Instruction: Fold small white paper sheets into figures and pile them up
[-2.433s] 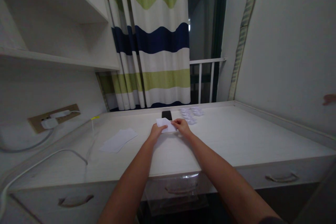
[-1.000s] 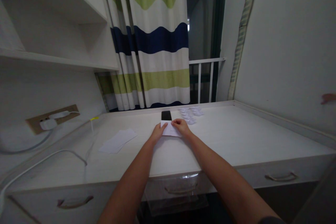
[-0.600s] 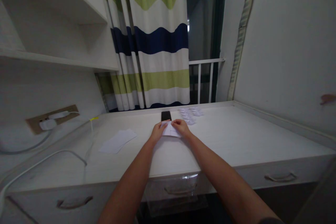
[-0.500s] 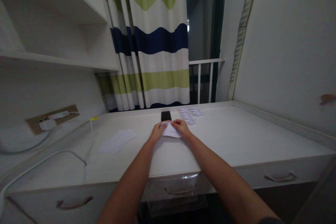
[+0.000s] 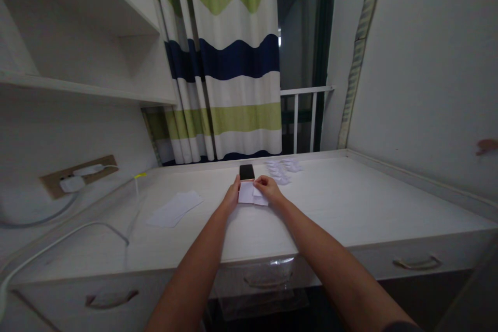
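Note:
A small white sheet of paper [image 5: 246, 194] lies in front of me near the middle of the desk, its right part folded over into a flap. My left hand [image 5: 232, 195] grips the sheet along its left edge, thumb side toward the paper. With fingers pinched together, my right hand [image 5: 270, 189] holds the folded flap at the upper right. Just beyond the paper is a black phone [image 5: 246, 171], lying flat. Several folded white paper pieces [image 5: 280, 169] sit in rows behind my right hand.
Loose white sheets [image 5: 175, 208] overlap on the left of the white desk [image 5: 373, 202]. A white cable [image 5: 97, 224] runs along the left side below a socket with plugs [image 5: 72, 183]. A shelf [image 5: 89, 91] overhangs the left. Behind the desk hangs a striped curtain [image 5: 241, 83].
The right part of the paper now shows a folded-over flap under my right fingers. My left fingers have drawn back from its top to the left edge, uncovering more paper.

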Tool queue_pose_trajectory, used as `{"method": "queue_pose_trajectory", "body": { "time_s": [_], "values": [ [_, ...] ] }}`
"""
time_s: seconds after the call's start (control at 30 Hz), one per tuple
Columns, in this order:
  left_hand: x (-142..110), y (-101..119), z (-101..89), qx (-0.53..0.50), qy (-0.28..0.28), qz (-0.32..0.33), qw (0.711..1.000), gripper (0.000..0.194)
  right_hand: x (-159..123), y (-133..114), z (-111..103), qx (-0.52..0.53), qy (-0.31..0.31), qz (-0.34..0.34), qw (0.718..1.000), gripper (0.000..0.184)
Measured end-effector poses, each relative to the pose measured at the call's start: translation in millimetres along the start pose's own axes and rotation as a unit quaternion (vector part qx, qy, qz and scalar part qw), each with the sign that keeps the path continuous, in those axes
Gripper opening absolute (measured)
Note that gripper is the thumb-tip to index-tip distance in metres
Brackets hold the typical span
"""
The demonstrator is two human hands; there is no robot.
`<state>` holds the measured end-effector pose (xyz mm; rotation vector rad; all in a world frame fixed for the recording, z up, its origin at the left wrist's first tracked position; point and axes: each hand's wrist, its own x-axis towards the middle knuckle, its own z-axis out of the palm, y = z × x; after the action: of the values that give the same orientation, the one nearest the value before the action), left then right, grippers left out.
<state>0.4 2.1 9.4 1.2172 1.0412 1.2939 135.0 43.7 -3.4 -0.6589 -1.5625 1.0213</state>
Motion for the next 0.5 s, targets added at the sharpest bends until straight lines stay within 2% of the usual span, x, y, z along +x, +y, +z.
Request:
{"method": "queue_pose_trajectory", "body": {
  "time_s": [0.13,0.27,0.5],
  "values": [
    [-6.8,7.5,3.2,-0.082,-0.025,-0.05,0.995,0.058,-2.7,-4.7,-0.6,-0.027,-0.024,-0.031,0.999,0.023],
    [-14.2,14.8,2.9,-0.131,-0.028,-0.096,0.986,0.062,-4.5,-10.8,-1.9,-0.047,-0.025,-0.044,0.998,0.023],
    [-17.4,14.5,1.2,-0.158,-0.063,-0.123,0.978,0.034,-3.1,-9.6,-2.5,-0.051,-0.022,-0.052,0.997,0.022]
  ]
}}
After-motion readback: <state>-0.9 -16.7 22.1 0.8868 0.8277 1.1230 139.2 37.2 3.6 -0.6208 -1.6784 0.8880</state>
